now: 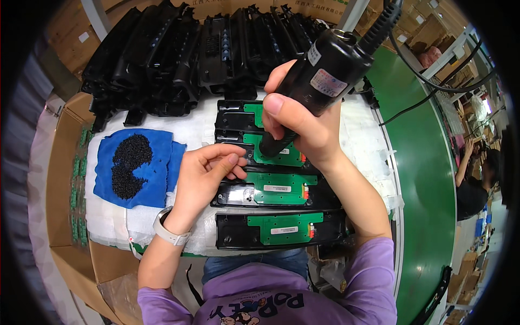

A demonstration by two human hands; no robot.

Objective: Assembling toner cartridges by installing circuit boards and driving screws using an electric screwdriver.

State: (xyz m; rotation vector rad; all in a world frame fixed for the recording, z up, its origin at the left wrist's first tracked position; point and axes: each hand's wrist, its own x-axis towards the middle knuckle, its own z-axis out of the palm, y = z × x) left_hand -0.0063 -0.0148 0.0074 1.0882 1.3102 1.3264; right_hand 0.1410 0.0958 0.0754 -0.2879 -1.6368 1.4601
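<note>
My right hand (306, 127) is wrapped round a black corded electric screwdriver (338, 54), tilted with its nose down over the second of several black plastic panels (227, 138). A green circuit board (250, 142) lies in that panel; the tool's tip is hidden. Beside the board, my left hand (208, 170) rests at the panel's left end, thumb and fingers pinched together; what they hold, if anything, is too small to tell. Nearer me lie a third panel (230, 196) and a fourth panel (233, 230), each with a green board. Small black screws (131, 154) are heaped on a blue cloth (103, 181) at the left.
Black plastic housings (173, 65) are stacked across the back of the white-covered table (197, 122). A cardboard box (65, 179) with green boards stands along the left edge. To the right runs a green surface (428, 179), with a cable (417, 81) above it. Another person (476, 187) is far right.
</note>
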